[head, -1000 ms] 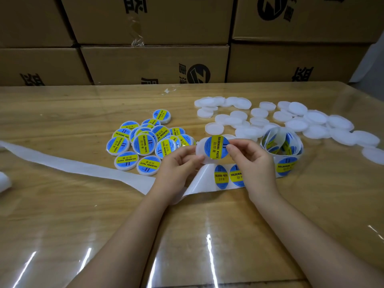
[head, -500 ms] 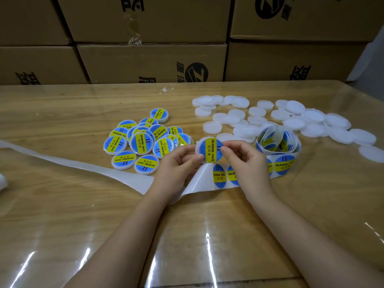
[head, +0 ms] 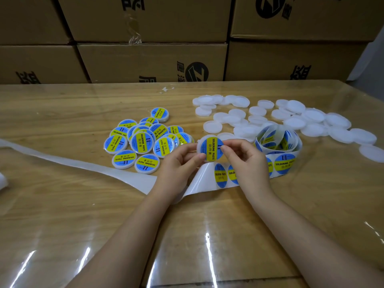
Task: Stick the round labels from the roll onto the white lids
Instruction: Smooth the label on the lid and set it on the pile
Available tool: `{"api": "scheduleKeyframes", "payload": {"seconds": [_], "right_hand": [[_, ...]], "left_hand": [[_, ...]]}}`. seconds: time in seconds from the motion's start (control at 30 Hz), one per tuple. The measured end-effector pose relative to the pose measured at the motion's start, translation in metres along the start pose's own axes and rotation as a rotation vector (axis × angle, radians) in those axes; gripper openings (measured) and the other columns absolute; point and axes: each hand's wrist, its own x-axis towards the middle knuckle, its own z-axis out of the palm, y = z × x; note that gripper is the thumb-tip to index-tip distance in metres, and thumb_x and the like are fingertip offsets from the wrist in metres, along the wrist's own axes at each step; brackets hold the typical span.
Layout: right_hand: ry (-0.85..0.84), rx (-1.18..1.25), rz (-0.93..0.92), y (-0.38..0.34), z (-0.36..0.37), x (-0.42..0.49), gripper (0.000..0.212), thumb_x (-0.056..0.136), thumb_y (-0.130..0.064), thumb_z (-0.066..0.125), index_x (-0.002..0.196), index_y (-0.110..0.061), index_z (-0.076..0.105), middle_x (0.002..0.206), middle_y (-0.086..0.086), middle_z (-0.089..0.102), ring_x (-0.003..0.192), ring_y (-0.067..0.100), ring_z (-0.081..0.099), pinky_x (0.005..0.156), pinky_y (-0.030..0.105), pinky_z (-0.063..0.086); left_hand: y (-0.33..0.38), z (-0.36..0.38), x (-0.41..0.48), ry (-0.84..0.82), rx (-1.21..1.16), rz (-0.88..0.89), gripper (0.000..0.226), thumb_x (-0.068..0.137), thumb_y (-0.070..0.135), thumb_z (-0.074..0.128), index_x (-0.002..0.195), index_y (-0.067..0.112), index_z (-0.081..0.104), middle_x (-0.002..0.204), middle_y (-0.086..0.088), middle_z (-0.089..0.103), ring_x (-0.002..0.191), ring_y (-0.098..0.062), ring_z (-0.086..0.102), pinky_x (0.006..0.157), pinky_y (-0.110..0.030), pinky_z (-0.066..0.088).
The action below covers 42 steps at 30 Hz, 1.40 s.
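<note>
Now I have one white lid [head: 200,144] held just above the counter [head: 62,204] between both hands, with a round label [head: 212,149] already lying across its face. The left hand [head: 178,163] pinches the lid's near-left edge, thumb on the label's lower rim. The right hand [head: 247,163] pinches the right edge, its fingers [head: 227,149] curled in and pressing on the sticker. Both sets of fingers are narrow and closed on the same lid. The label's yellow band runs away from me, tilted a little to the right at its far end. I judge the sticking nearly done, with only a rub-down left.

What the next move turns on is direction. The pile of labelled lids [head: 141,140] lies near the held lid on its left, the left hand's side, so that hand looks best placed to set it down. The blank lids [head: 311,119] are spread beyond and to the right. The label roll [head: 278,140] stands just beside the right hand. Its strip passes under both hands, with the next labels [head: 220,175] right below the held lid. The spent backing strip [head: 83,165] trails off left across the counter.
</note>
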Motion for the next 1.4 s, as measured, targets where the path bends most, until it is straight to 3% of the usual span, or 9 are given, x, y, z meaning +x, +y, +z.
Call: {"api": "scheduleKeyframes", "payload": {"seconds": [0.33, 0.6, 0.77, 0.9, 1.0, 1.1, 1.2, 1.3, 1.4], "right_hand": [[0.002, -0.03, -0.02, 0.002, 0.002, 0.001, 0.006, 0.089, -0.013, 0.065, 0.091, -0.018, 0.068, 0.082, -0.012, 0.068, 0.076, -0.002, 0.063, 0.068, 0.011, 0.049], [0.018, -0.08, -0.057, 0.005, 0.003, 0.001, 0.004, 0.087, -0.013, 0.067, 0.088, -0.017, 0.065, 0.076, -0.013, 0.065, 0.07, -0.006, 0.059, 0.063, 0.008, 0.046], [0.027, -0.15, -0.046, 0.01, 0.002, 0.003, 0.019, 0.085, -0.02, 0.069, 0.098, -0.02, 0.055, 0.077, -0.006, 0.064, 0.071, 0.003, 0.059, 0.062, 0.014, 0.046], [0.015, -0.204, -0.076, 0.01, -0.001, 0.005, 0.029, 0.082, -0.027, 0.072, 0.104, -0.023, 0.054, 0.086, 0.001, 0.058, 0.076, 0.01, 0.057, 0.067, 0.021, 0.048], [-0.093, -0.161, -0.135, 0.008, 0.004, 0.001, 0.028, 0.085, -0.021, 0.069, 0.111, -0.024, 0.056, 0.081, -0.007, 0.057, 0.069, 0.006, 0.055, 0.062, 0.016, 0.046], [-0.15, -0.143, -0.132, 0.009, 0.009, -0.003, 0.028, 0.089, -0.018, 0.063, 0.115, -0.027, 0.054, 0.074, 0.002, 0.057, 0.066, 0.015, 0.056, 0.063, 0.03, 0.047], [-0.176, -0.069, -0.096, 0.007, 0.009, -0.003, 0.032, 0.092, -0.015, 0.059, 0.113, -0.037, 0.049, 0.086, 0.012, 0.064, 0.079, 0.025, 0.062, 0.074, 0.042, 0.05], [-0.225, -0.073, -0.105, 0.006, 0.008, -0.004, 0.041, 0.09, -0.013, 0.063, 0.118, -0.038, 0.046, 0.09, 0.012, 0.064, 0.076, 0.023, 0.06, 0.073, 0.039, 0.051], [-0.249, -0.076, -0.095, 0.006, 0.008, -0.003, 0.044, 0.088, -0.012, 0.064, 0.121, -0.035, 0.047, 0.092, 0.009, 0.065, 0.076, 0.023, 0.06, 0.074, 0.036, 0.052]], "left_hand": [[-0.002, 0.0, 0.001, -0.007, 0.044, 0.038, 0.017, 0.089, 0.001, 0.058, 0.099, 0.014, 0.064, 0.085, 0.001, 0.075, 0.082, -0.01, 0.071, 0.069, -0.017, 0.052], [-0.006, -0.002, 0.0, 0.001, 0.306, 0.169, 0.02, 0.089, 0.008, 0.063, 0.1, 0.024, 0.066, 0.093, 0.012, 0.073, 0.093, -0.006, 0.068, 0.079, -0.019, 0.051], [-0.008, -0.001, -0.001, 0.037, 0.66, 0.412, 0.012, 0.084, 0.015, 0.061, 0.093, 0.016, 0.068, 0.07, 0.027, 0.057, 0.064, 0.009, 0.051, 0.063, -0.004, 0.036], [-0.005, -0.001, 0.001, 0.067, 0.441, 0.262, 0.016, 0.088, 0.017, 0.06, 0.098, 0.027, 0.067, 0.08, 0.006, 0.067, 0.075, -0.015, 0.064, 0.069, -0.024, 0.051], [-0.002, 0.0, 0.002, 0.044, 0.249, 0.178, 0.027, 0.093, 0.005, 0.055, 0.098, 0.031, 0.062, 0.08, 0.012, 0.071, 0.073, -0.006, 0.067, 0.064, -0.018, 0.052], [-0.001, 0.001, 0.003, -0.013, 0.183, 0.117, 0.037, 0.087, -0.007, 0.059, 0.102, 0.027, 0.06, 0.084, 0.013, 0.073, 0.08, -0.004, 0.067, 0.072, -0.019, 0.053], [-0.001, 0.001, 0.003, -0.036, 0.198, 0.101, 0.042, 0.082, -0.011, 0.063, 0.105, 0.024, 0.06, 0.087, 0.011, 0.073, 0.085, -0.006, 0.067, 0.078, -0.019, 0.052], [0.0, 0.0, 0.003, -0.022, 0.111, 0.067, 0.036, 0.086, -0.009, 0.059, 0.11, 0.017, 0.061, 0.095, -0.004, 0.072, 0.091, -0.019, 0.068, 0.082, -0.03, 0.055], [0.001, 0.0, 0.002, -0.049, 0.083, 0.059, 0.034, 0.088, -0.01, 0.053, 0.111, 0.015, 0.061, 0.094, -0.004, 0.072, 0.087, -0.016, 0.069, 0.079, -0.027, 0.055]]}}
